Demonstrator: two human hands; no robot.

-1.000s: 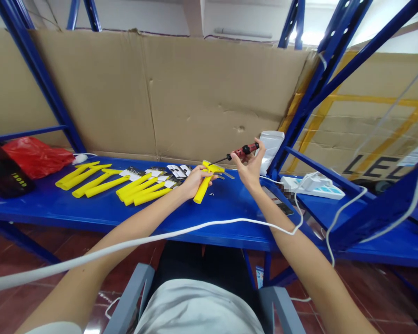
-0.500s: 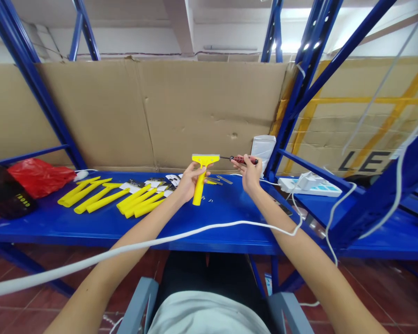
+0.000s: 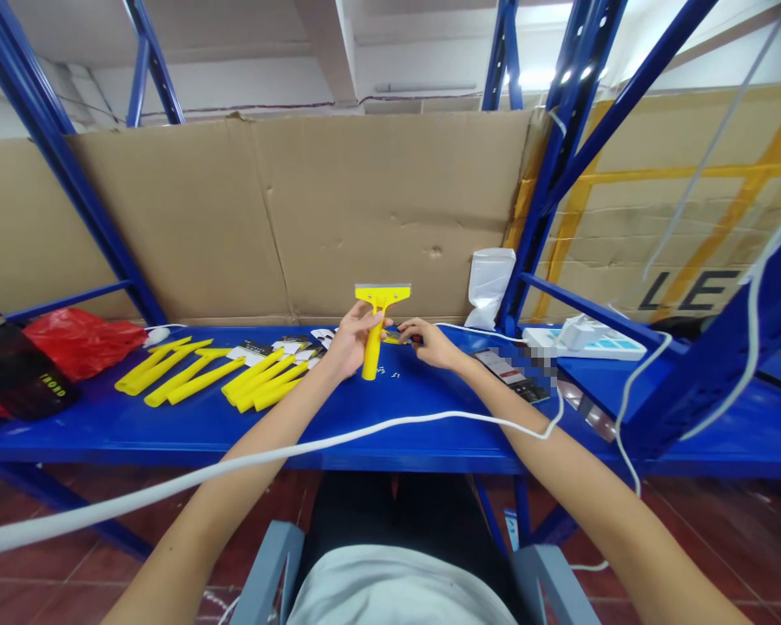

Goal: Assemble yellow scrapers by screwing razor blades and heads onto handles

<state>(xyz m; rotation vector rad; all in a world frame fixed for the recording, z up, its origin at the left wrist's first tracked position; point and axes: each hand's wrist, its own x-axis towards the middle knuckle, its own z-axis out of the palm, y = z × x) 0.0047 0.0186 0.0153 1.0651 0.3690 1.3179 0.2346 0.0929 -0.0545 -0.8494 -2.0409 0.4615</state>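
Upright in my left hand is a yellow scraper, its handle between thumb and fingers. Its wide head points up, with two small screws and a thin metal edge along the top. To the right, my right hand is closed low over the shelf around a screwdriver; only a bit of the dark red handle shows. Beside its fingertips lie a small yellow piece and thin metal strips, partly hidden. Several tiny screws lie on the blue shelf below the hands.
Several yellow scrapers and printed cards lie on the left. A red bag and black bag stand beyond them. At right are a phone and a power strip. A white cable crosses in front.
My right hand has drawn the screwdriver away from the scraper head and come down and left toward the shelf. The scraper stays upright in my left hand.
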